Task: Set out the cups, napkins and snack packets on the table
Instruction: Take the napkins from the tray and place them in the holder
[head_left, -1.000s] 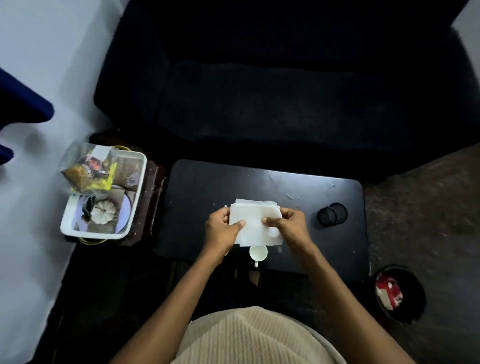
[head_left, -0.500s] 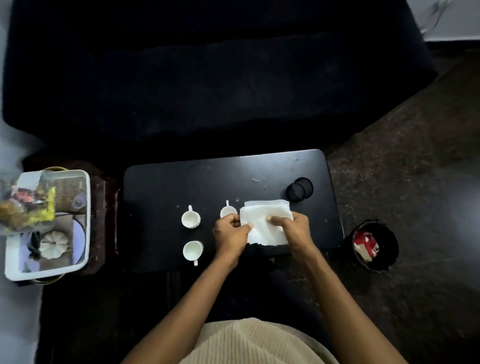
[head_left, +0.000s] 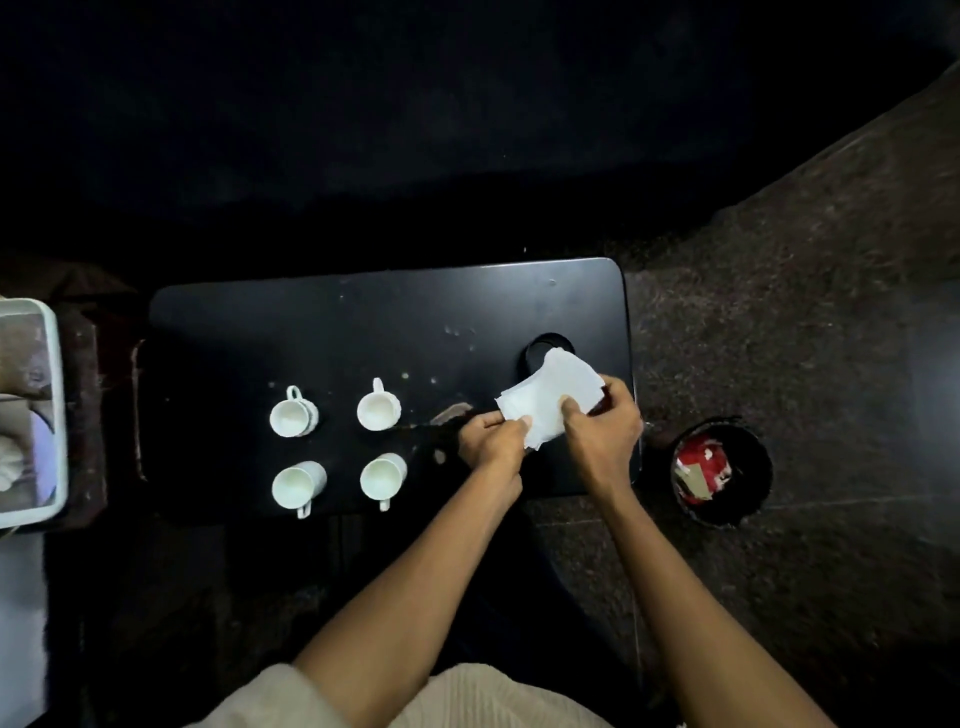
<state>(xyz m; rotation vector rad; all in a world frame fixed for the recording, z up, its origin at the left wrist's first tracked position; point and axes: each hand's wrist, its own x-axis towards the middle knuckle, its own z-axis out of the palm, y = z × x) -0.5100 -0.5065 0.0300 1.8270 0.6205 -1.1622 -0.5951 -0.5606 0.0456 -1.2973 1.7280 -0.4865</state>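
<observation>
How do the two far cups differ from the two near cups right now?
The far cups point their handles away from the person; the near cups point theirs toward the person. The far cups look squatter, with more rounded bodies; the near cups look taller and straight-sided. All four are white, upright and look empty, set in a square on the black table.

tray (head_left: 57, 364): cut off by left edge, only right wall and part of contents show; contents blurred, can't identify
napkins (head_left: 550, 402): lower edges hidden under the fingers of both hands; sheet count can't tell
round dark item on table (head_left: 537, 348): near half covered by napkins, can't identify
bin (head_left: 722, 473): red and pale scraps inside, too small to identify
sofa (head_left: 363, 130): too dark, outline unclear, top cut off by frame
</observation>
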